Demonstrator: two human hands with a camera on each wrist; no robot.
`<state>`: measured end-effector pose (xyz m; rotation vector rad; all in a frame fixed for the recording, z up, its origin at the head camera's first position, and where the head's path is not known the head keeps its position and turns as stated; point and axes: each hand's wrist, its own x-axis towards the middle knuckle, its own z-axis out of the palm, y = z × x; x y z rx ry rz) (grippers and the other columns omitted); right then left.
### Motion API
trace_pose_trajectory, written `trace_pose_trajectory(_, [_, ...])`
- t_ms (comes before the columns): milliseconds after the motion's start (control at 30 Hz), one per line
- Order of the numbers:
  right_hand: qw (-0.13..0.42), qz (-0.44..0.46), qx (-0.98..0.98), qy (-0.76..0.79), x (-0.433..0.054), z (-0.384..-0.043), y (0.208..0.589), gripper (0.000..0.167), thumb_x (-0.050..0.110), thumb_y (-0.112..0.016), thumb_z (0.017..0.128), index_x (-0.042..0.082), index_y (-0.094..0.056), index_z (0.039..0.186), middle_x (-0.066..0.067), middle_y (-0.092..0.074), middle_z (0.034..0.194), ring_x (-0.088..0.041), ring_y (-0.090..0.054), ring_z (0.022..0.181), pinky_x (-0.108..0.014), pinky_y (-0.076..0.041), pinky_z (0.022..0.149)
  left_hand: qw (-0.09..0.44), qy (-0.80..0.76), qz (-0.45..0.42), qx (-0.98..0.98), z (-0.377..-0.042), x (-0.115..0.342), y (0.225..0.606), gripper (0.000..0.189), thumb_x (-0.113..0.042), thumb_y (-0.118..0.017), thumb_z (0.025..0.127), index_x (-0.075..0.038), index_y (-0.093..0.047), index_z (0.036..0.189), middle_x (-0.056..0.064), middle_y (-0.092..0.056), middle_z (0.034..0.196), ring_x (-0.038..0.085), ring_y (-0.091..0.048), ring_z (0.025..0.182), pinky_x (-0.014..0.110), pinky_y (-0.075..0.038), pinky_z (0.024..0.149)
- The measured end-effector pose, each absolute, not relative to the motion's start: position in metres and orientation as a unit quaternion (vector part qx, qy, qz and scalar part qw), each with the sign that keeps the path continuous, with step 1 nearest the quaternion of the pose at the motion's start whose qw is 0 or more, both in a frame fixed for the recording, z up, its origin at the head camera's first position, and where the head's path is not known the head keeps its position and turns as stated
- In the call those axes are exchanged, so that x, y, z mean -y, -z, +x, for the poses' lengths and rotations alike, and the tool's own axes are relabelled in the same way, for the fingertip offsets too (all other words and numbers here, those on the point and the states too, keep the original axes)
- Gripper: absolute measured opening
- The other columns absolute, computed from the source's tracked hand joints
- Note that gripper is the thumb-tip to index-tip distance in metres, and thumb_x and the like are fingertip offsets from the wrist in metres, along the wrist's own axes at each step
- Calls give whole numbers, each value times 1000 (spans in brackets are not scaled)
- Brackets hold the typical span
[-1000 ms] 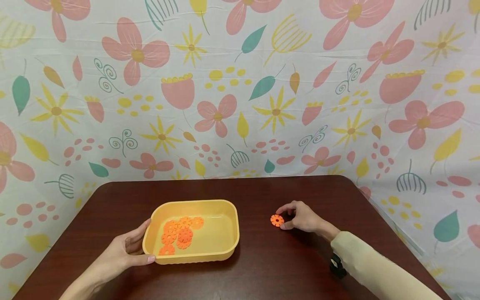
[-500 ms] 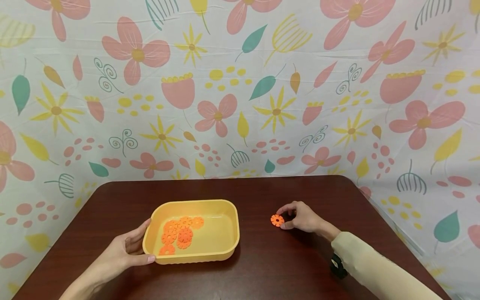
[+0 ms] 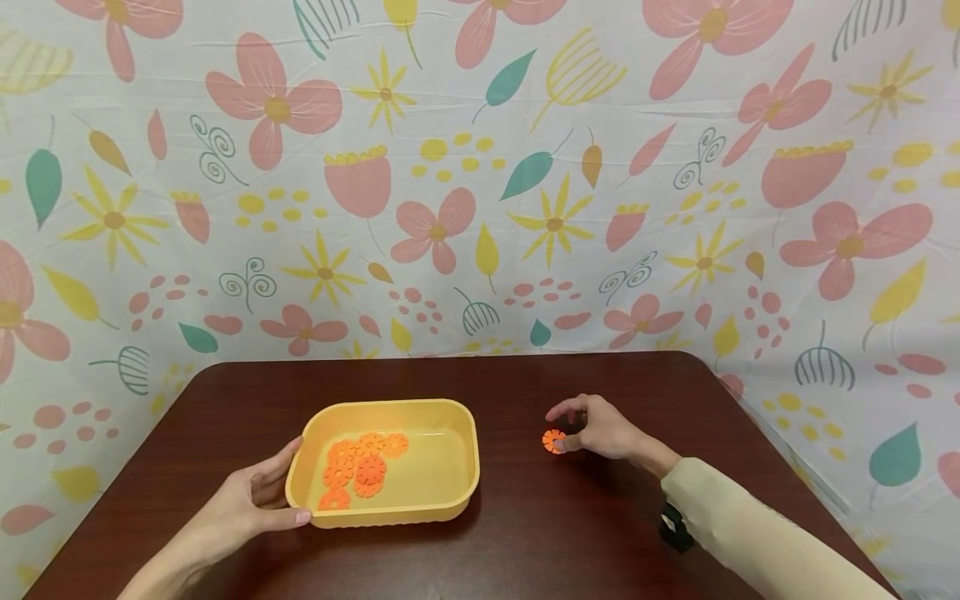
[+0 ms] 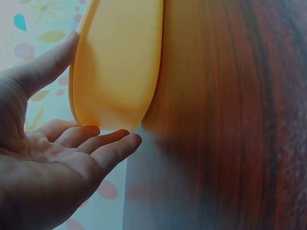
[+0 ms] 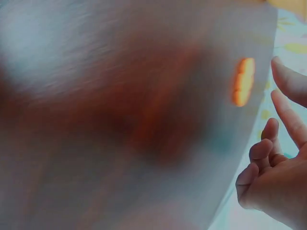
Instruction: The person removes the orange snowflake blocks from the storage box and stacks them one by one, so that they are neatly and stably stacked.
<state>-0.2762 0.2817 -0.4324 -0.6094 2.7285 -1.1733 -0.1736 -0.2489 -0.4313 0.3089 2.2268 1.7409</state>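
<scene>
On the left of the table, a yellow plastic tray [image 3: 438, 468] holds several orange notched discs [image 3: 370, 469] gathered toward its left side. My left hand [image 3: 232, 507] holds the tray's left end, thumb at the near corner and fingers along the outer wall. In the left wrist view the fingertips lie right at the tray wall [image 4: 120, 57]. To the right, a single orange notched disc [image 3: 551, 439] lies flat on the table. Above it is my right hand [image 3: 606, 429], thumb and forefinger spread; in the right wrist view the disc [image 5: 243, 82] shows apart from the fingers.
Everything rests on a dark brown wooden table [image 3: 517, 533] with rounded far corners. Behind it hangs a white cloth [image 3: 480, 292] printed with flowers and leaves. A black strap-like device [image 3: 675, 527] sits by the right sleeve.
My right hand has let go of the single disc: the forefinger has lifted away and the thumb now overlaps the disc's edge in view. Left hand and tray stay put.
</scene>
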Motion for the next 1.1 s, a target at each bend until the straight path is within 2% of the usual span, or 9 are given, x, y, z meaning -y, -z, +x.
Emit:
trace_pose_trajectory(167, [57, -214, -896, 385, -256, -281, 415, 31, 8, -89, 84, 5, -78, 113, -16, -63, 106, -37, -53, 97, -38, -46, 74, 149, -604, 109, -775, -174, 250, 430, 101, -9, -83, 92, -2, -17, 168, 25, -19, 169, 47, -32, 149, 26, -53, 96])
trace_pose_trajectory(333, [67, -251, -885, 387, -221, -286, 401, 29, 10, -89, 85, 9, -79, 112, -8, -61, 98, -43, -54, 98, -35, -47, 73, 150, -606, 106, -774, -173, 251, 430, 102, -10, -83, 92, -3, -17, 168, 24, -19, 170, 47, -32, 150, 27, -54, 95])
trace_pose_trajectory(433, [66, -293, -875, 380, -199, -287, 394, 29, 11, -89, 85, 9, -79, 112, -3, -62, 94, -42, -55, 95, -33, -46, 73, 151, -607, 109, -772, -174, 251, 431, 102, -9, -83, 92, -2, -16, 168, 26, -18, 169, 49, -32, 149, 29, -55, 94])
trace_pose_trajectory(667, [89, -335, -857, 380, -145, -282, 382, 29, 11, -88, 87, 9, -80, 115, -10, -62, 94, -26, -52, 80, -30, -40, 70, 150, -615, 108, -766, -174, 250, 432, 102, -9, -84, 91, -1, -17, 168, 27, -17, 169, 50, -31, 149, 30, -56, 94])
trace_pose_trajectory(733, [94, -343, -855, 378, -132, -282, 381, 30, 11, -89, 86, 12, -80, 114, -6, -60, 92, -26, -50, 79, -29, -39, 70, 150, -620, 113, -762, -174, 250, 432, 102, -8, -83, 91, -1, -16, 168, 28, -16, 169, 51, -31, 149, 33, -57, 94])
trace_pose_trajectory(933, [111, -375, -840, 377, -98, -280, 388, 31, 7, -89, 85, 9, -80, 114, -9, -59, 90, -40, -52, 92, -29, -38, 73, 150, -626, 116, -756, -174, 250, 434, 102, -7, -83, 91, 0, -16, 167, 28, -16, 169, 51, -31, 148, 35, -58, 94])
trace_pose_trajectory(1000, [118, -386, -834, 376, -88, -280, 391, 31, 6, -89, 84, 7, -80, 114, -13, -60, 91, -39, -52, 93, -28, -37, 73, 149, -625, 115, -757, -174, 250, 434, 102, -7, -84, 91, 1, -16, 167, 28, -17, 169, 51, -31, 148, 35, -58, 94])
trace_pose_trajectory(1100, [130, -395, -829, 375, -76, -280, 394, 33, 6, -89, 84, 5, -79, 116, -17, -62, 93, -31, -50, 88, -27, -36, 72, 147, -625, 113, -758, -174, 250, 433, 103, -8, -85, 90, 1, -17, 167, 27, -17, 169, 51, -30, 149, 35, -57, 95])
